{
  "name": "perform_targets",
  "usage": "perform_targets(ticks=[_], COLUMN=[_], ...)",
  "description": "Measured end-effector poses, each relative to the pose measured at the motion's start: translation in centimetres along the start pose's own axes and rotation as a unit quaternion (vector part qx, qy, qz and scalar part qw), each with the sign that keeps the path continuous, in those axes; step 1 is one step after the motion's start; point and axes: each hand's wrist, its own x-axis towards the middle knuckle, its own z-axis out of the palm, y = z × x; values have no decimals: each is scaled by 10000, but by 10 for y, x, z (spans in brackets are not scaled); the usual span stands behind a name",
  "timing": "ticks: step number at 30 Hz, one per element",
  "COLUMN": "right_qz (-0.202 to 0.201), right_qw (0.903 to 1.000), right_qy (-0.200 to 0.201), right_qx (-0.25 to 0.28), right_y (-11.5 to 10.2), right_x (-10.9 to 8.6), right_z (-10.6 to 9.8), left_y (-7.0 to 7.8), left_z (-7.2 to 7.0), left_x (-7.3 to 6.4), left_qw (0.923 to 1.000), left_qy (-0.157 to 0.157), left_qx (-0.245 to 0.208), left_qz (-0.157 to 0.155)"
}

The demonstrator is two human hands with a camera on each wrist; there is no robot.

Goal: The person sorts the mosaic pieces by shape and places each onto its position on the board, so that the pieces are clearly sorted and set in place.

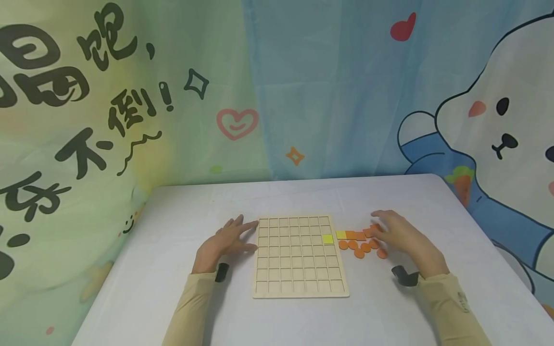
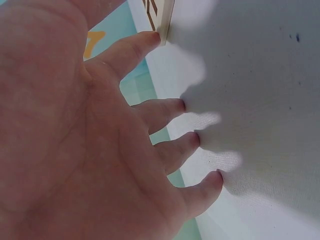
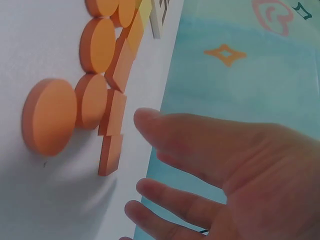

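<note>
A pale wooden grid board point(image 1: 298, 269) lies flat on the white table, with one yellow square point(image 1: 328, 239) in a cell near its right edge. At the board's left edge my left hand point(image 1: 225, 240) rests with spread fingers, and its index finger touches the board's corner in the left wrist view. Right of the board, another yellow square point(image 1: 341, 235) heads a row of orange squares point(image 1: 356, 236). Several orange discs point(image 1: 359, 253) lie in front of that row. My right hand point(image 1: 398, 233) hovers by the row's right end; the right wrist view shows nothing between its extended fingers point(image 3: 170, 130).
The white tabletop point(image 1: 130, 298) stretches around the board and pieces. Behind it hangs a printed curtain point(image 1: 298, 86) with hearts, lettering and a white cartoon animal. Dark wrist bands point(image 1: 404, 276) sit at both sleeves.
</note>
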Motion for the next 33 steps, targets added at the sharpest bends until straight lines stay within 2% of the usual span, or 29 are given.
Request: perform_targets(ticks=[10,18,27,33], right_qz=[201,601,218,204], right_qw=[9997,9976,9997,9998], right_qy=[-155,-322,-66,1], right_qx=[68,120,67,39], right_y=[6,9,11,11], right_x=[3,6,5,5], right_z=[3,7,8,9], left_y=[-1,0,-1,-1], left_z=[0,0,0,0], left_x=[0,-1,-1,-1], left_qw=[10000,10000,10000,10000], left_qy=[42,58,11,-3], left_qx=[7,17,5,16], left_qz=[23,33,24,43])
